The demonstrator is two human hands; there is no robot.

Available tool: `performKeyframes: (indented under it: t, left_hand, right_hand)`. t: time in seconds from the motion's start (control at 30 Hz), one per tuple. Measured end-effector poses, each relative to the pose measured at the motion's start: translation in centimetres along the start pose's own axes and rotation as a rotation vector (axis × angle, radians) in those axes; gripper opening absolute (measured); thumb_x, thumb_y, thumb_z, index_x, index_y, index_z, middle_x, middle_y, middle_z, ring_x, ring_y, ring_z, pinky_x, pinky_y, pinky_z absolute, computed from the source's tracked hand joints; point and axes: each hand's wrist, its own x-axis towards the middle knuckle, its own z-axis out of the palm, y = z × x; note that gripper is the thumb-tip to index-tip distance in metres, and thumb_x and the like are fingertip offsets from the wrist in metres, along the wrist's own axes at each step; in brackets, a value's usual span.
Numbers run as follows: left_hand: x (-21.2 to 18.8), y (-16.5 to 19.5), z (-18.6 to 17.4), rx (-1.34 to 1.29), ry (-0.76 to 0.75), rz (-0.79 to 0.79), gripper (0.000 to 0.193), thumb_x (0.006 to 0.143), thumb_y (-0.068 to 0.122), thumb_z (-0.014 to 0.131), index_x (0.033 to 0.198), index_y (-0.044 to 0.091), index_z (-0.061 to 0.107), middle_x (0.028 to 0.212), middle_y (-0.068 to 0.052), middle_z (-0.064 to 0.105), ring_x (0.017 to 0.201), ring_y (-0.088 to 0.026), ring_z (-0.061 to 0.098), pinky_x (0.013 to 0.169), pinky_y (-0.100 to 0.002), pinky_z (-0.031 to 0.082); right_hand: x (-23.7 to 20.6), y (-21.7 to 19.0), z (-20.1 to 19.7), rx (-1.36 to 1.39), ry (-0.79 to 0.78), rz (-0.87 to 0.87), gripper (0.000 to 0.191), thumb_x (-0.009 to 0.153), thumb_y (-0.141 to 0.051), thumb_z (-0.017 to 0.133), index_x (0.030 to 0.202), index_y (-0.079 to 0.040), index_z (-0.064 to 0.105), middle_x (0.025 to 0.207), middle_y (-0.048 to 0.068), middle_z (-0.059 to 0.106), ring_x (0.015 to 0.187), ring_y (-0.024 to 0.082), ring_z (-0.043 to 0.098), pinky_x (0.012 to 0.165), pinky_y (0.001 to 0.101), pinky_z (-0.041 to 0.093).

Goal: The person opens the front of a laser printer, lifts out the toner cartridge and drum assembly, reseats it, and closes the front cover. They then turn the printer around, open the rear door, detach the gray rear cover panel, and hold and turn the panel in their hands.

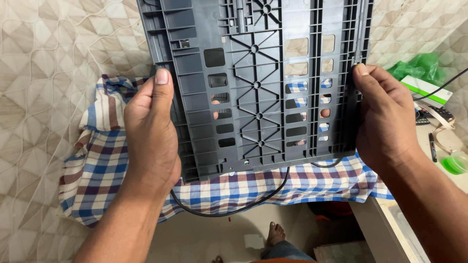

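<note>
Beige patterned tiling covers the surface (44, 73), and a checked cloth (102, 165) in blue, maroon and white is spread across its near edge. Over the cloth both hands hold up a grey ribbed plastic panel (256, 83), its webbed underside turned toward the camera. The left hand (151, 131) is closed on the panel's left edge with the thumb lying up along the ribs; the right hand (385, 122) pinches the right edge, thumb on top. Fingertips show through the slots. A black cable (234, 207) loops from under the panel over the cloth. It looks like a hold-and-inspect step; any turning or setting down would need slack in that cable and an even two-sided grip. A green bag (419, 65) lies near the far right corner.
</note>
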Motion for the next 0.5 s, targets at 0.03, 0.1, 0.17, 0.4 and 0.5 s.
performKeyframes:
  t: [0.03, 0.1, 0.17, 0.4, 0.5]
  left_hand:
    - [0.0, 0.0, 0.0, 0.003, -0.004, 0.006, 0.039, 0.113, 0.03, 0.046, 0.117, -0.003, 0.067, 0.097, -0.008, 0.072, 0.081, -0.012, 0.068, 0.076, -0.03, 0.063]
    - [-0.03, -0.01, 0.02, 0.008, -0.012, 0.002, 0.039, 0.113, 0.031, 0.045, 0.115, -0.002, 0.067, 0.095, -0.008, 0.072, 0.08, -0.012, 0.069, 0.074, -0.03, 0.064]
    - [-0.02, -0.04, -0.01, 0.01, -0.016, 0.005, 0.039, 0.113, 0.031, 0.045, 0.115, -0.002, 0.067, 0.095, -0.008, 0.072, 0.08, -0.012, 0.069, 0.075, -0.03, 0.064]
    - [0.03, -0.25, 0.03, -0.004, -0.006, -0.005, 0.038, 0.113, 0.03, 0.047, 0.113, -0.002, 0.067, 0.094, -0.007, 0.071, 0.078, -0.011, 0.068, 0.074, -0.029, 0.062]
    - [0.13, -0.36, 0.0, -0.002, -0.004, -0.003, 0.038, 0.113, 0.03, 0.047, 0.113, -0.002, 0.068, 0.095, -0.006, 0.071, 0.08, -0.01, 0.067, 0.075, -0.028, 0.061]
  right_hand:
    - [-0.02, 0.0, -0.01, -0.037, 0.009, -0.007, 0.019, 0.112, -0.023, 0.058, 0.115, -0.004, 0.058, 0.103, 0.007, 0.068, 0.082, 0.014, 0.068, 0.072, 0.0319, 0.061]
    - [-0.1, -0.07, -0.07, -0.113, 0.026, -0.019, 0.017, 0.111, -0.024, 0.059, 0.113, -0.007, 0.056, 0.1, 0.007, 0.067, 0.077, 0.014, 0.066, 0.068, 0.0324, 0.06]
    - [-0.13, -0.1, -0.12, -0.091, 0.028, 0.006, 0.019, 0.111, -0.025, 0.06, 0.112, -0.006, 0.057, 0.099, 0.007, 0.068, 0.076, 0.014, 0.066, 0.068, 0.0319, 0.06]
    - [0.01, 0.01, -0.31, 0.0, -0.004, 0.017, 0.022, 0.111, -0.025, 0.057, 0.116, -0.004, 0.062, 0.102, 0.007, 0.069, 0.079, 0.014, 0.067, 0.071, 0.0305, 0.061]
    - [0.1, 0.14, -0.19, 0.007, 0.005, 0.041, 0.024, 0.11, -0.026, 0.056, 0.116, -0.004, 0.063, 0.103, 0.006, 0.07, 0.079, 0.014, 0.067, 0.071, 0.0309, 0.061]
